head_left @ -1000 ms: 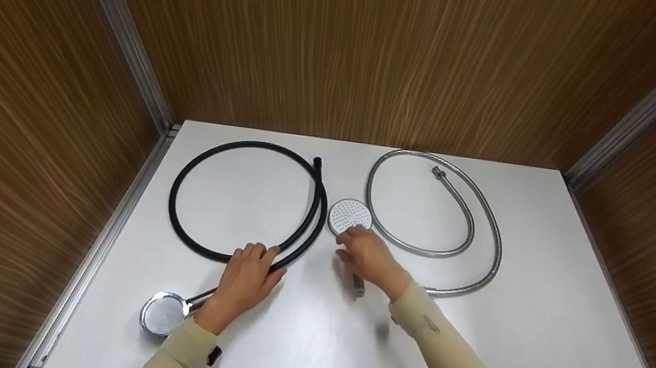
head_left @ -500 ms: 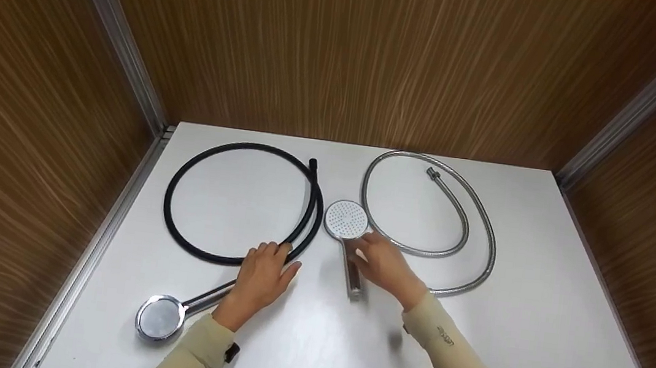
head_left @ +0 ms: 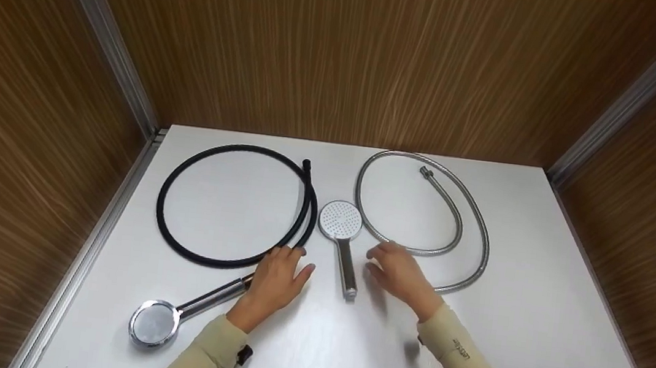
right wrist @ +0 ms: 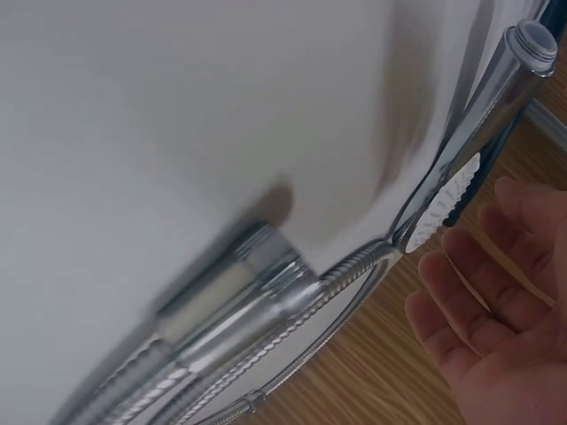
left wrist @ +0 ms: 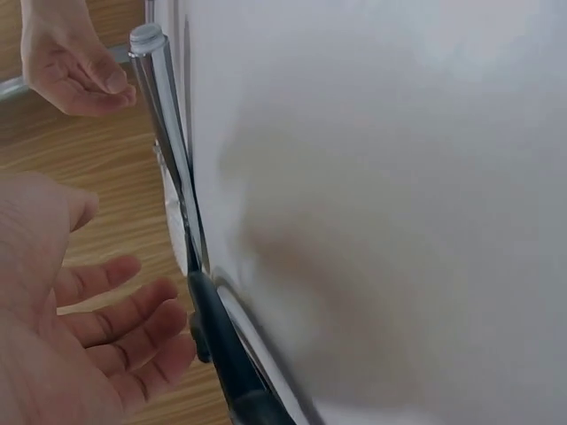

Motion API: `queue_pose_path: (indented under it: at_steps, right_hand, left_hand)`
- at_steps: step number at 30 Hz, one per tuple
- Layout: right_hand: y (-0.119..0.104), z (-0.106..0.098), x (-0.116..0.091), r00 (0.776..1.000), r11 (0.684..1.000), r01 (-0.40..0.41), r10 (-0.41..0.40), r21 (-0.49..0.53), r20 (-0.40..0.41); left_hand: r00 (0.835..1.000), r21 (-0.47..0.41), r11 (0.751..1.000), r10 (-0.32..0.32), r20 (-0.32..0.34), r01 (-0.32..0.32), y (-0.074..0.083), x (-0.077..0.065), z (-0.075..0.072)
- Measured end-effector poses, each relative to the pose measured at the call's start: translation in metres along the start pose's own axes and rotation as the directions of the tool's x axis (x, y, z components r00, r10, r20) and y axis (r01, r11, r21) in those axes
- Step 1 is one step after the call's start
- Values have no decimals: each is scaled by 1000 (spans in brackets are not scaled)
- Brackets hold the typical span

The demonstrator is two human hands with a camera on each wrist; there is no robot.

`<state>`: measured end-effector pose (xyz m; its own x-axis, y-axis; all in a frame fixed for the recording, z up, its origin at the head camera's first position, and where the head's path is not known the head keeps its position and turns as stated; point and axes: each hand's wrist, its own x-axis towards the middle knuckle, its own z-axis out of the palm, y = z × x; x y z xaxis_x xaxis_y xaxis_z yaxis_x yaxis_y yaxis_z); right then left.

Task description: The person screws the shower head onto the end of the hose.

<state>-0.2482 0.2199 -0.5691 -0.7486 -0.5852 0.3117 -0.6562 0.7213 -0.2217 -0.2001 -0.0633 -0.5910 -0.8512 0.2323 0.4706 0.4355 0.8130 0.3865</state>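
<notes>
A hand shower with a white dotted face (head_left: pixel 341 220) and chrome handle lies mid-table. To its right is my right hand (head_left: pixel 401 272), fingers loosely bent, holding nothing. In the right wrist view that hand (right wrist: pixel 496 310) is apart from the shower handle (right wrist: pixel 496 97). My left hand (head_left: pixel 275 280) hovers by the lower right of a coiled black hose (head_left: pixel 196 253), over the handle end of a second, chrome hand shower (head_left: pixel 154 323). Relaxed, parted fingers show on the left hand (left wrist: pixel 97 328) in the left wrist view, with the black hose (left wrist: pixel 221 345) beside them.
A coiled silver metal hose (head_left: pixel 484 251) lies at the right; its connector end (right wrist: pixel 239 301) shows close up in the right wrist view. Wood-grain panels (head_left: pixel 342 56) with metal corner strips (head_left: pixel 114 30) enclose the white table (head_left: pixel 533 331) at the back and sides.
My right hand has left the white-faced hand shower and drawn back to the right. The left hand has shifted slightly right, uncovering more of the chrome hand shower's handle.
</notes>
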Motion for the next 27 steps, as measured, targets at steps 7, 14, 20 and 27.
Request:
queue_pose_path:
  at_steps: [7,14,20,27]
  right_hand:
    - [9,-4,-14,1000,1000,-24,24,0,-20]
    - [15,-8,-25,998,1000,-31,31,-4,-46]
    - [21,-10,-35,998,1000,-29,28,-10,-58]
    - [24,-11,-46,995,998,-66,66,-5,-76]
  left_hand:
    - [999,-10,1000,-25,38,25,17,11,9]
    - [991,-80,990,-108,82,115,37,23,17]
    - [968,-173,954,-228,100,243,46,29,24]
    - [932,-220,907,-337,137,360,51,35,28]
